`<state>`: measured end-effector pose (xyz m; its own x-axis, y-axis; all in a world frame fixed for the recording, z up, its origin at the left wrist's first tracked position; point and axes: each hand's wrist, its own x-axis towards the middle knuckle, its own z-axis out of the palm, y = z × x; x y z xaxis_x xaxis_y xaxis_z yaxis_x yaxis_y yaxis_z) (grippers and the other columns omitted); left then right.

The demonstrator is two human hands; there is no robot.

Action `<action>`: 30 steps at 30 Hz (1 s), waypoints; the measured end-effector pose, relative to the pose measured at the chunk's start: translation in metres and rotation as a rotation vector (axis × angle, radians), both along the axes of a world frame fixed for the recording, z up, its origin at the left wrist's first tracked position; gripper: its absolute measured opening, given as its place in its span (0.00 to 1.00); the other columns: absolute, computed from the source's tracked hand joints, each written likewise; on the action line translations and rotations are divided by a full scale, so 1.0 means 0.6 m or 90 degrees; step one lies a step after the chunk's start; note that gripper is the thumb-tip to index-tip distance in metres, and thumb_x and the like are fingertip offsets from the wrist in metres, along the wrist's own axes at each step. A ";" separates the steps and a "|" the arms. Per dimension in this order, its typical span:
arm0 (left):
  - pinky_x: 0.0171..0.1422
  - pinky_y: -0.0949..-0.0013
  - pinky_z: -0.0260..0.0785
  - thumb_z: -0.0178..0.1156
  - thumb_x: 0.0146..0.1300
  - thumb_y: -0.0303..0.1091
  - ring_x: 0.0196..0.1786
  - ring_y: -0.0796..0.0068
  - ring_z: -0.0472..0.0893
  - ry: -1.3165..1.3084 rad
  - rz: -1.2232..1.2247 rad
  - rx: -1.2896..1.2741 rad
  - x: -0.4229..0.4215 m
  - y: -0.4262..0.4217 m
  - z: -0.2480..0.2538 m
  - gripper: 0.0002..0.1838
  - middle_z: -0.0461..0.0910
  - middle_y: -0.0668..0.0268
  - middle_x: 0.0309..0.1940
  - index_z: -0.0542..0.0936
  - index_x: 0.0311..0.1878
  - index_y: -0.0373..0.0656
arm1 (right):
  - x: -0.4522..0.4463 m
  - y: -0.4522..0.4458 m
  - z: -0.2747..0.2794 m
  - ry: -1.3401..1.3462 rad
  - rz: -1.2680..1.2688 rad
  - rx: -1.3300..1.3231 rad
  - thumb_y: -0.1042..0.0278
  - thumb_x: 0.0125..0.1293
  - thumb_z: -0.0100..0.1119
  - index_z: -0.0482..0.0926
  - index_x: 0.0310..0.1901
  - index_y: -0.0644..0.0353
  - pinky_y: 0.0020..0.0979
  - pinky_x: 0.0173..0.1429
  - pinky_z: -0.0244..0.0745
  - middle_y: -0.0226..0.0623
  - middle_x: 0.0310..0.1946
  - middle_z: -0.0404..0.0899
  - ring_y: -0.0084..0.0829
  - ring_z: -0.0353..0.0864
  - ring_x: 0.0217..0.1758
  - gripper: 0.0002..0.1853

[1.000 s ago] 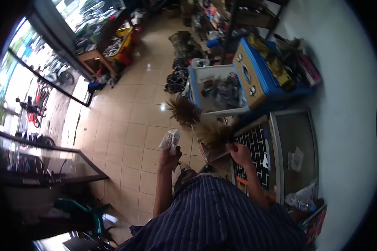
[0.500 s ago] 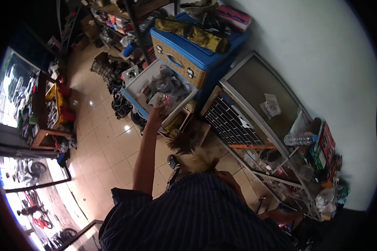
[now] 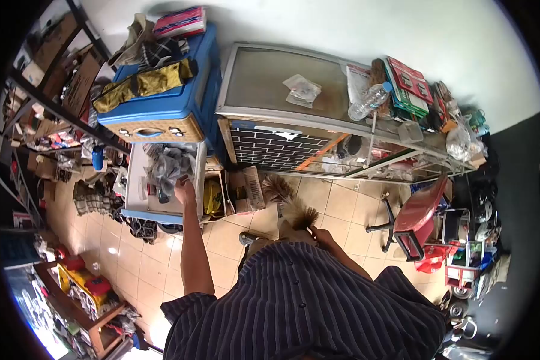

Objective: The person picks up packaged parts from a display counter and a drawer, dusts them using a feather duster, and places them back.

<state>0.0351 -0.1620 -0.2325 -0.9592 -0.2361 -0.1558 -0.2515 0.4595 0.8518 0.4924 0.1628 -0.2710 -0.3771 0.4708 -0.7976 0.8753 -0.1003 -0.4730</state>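
My left hand (image 3: 185, 191) reaches into the pulled-out white drawer (image 3: 136, 171) of a blue plastic cabinet (image 3: 156, 105). Its fingers are at the clear plastic packets (image 3: 168, 162) heaped inside; whether they grip one is too small to make out. A dark small item (image 3: 162, 195) lies beside the hand on the drawer bottom. In front of my body my right hand (image 3: 323, 237) is closed around a feather duster (image 3: 298, 213), whose brown and pale feathers point away from me towards the floor.
Right of the cabinet stands a glass display case (image 3: 264, 72), with a water bottle (image 3: 369, 102) and a plastic packet (image 3: 302, 90) on top. Cardboard boxes (image 3: 246, 187) sit on the tiled floor beneath. A red chair (image 3: 420, 210) stands at right, crowded shelves at left.
My view has swung right, bringing the chair into sight. My left hand, earlier raised with a clear, red-marked packet at the drawer, is now lower among the packets. The right hand's duster shows more fully.
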 end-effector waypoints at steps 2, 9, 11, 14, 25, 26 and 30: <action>0.45 0.54 0.73 0.54 0.55 0.29 0.39 0.52 0.83 0.164 0.019 -0.113 0.020 0.059 0.109 0.11 0.84 0.53 0.34 0.82 0.39 0.39 | -0.016 -0.001 0.020 -0.018 0.025 0.060 0.27 0.62 0.47 0.83 0.27 0.64 0.35 0.41 0.72 0.42 0.26 0.82 0.36 0.80 0.33 0.39; 0.46 0.60 0.72 0.54 0.55 0.18 0.37 0.55 0.79 0.356 -0.250 0.042 0.059 0.300 0.286 0.09 0.80 0.57 0.34 0.78 0.39 0.37 | -0.074 0.049 -0.014 -0.011 0.004 0.058 0.25 0.61 0.44 0.84 0.27 0.62 0.36 0.44 0.73 0.42 0.27 0.83 0.38 0.82 0.35 0.40; 0.48 0.58 0.71 0.56 0.56 0.20 0.43 0.53 0.79 0.370 -0.380 0.045 0.053 0.379 0.288 0.10 0.80 0.56 0.37 0.79 0.42 0.39 | -0.094 0.079 -0.017 -0.014 0.006 0.047 0.25 0.60 0.44 0.84 0.28 0.61 0.36 0.45 0.73 0.42 0.29 0.84 0.39 0.83 0.37 0.39; 0.52 0.54 0.70 0.59 0.57 0.24 0.48 0.50 0.77 0.425 -0.518 0.007 0.069 0.507 0.331 0.13 0.78 0.54 0.44 0.78 0.47 0.42 | -0.134 0.134 -0.021 -0.006 0.070 0.073 0.25 0.60 0.45 0.85 0.31 0.61 0.37 0.46 0.74 0.43 0.30 0.85 0.40 0.84 0.38 0.40; 0.73 0.48 0.54 0.58 0.63 0.38 0.67 0.50 0.68 0.429 -0.545 -0.169 -0.005 0.807 0.229 0.24 0.68 0.50 0.66 0.74 0.62 0.43 | -0.187 0.290 -0.008 -0.057 0.218 0.077 0.23 0.56 0.46 0.86 0.37 0.58 0.42 0.51 0.75 0.49 0.36 0.84 0.49 0.83 0.45 0.40; 0.68 0.51 0.61 0.54 0.67 0.34 0.60 0.50 0.75 0.453 -0.506 -0.147 -0.009 0.807 0.223 0.18 0.75 0.50 0.60 0.78 0.58 0.41 | -0.185 0.296 -0.011 -0.044 0.212 0.085 0.23 0.56 0.45 0.86 0.36 0.58 0.42 0.51 0.75 0.49 0.35 0.84 0.49 0.83 0.44 0.40; 0.46 0.62 0.72 0.51 0.72 0.40 0.42 0.66 0.83 0.095 -0.441 -0.036 -0.048 0.781 0.270 0.16 0.84 0.61 0.37 0.81 0.48 0.37 | -0.202 0.328 -0.014 -0.053 0.255 0.088 0.25 0.59 0.43 0.86 0.32 0.59 0.44 0.48 0.75 0.51 0.32 0.83 0.51 0.83 0.42 0.39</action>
<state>0.0061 0.3065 -0.0705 -0.9017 0.4319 -0.0172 0.2313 0.5157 0.8250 0.3710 0.3595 -0.2793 -0.4895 0.4048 -0.7724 0.8676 0.3150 -0.3847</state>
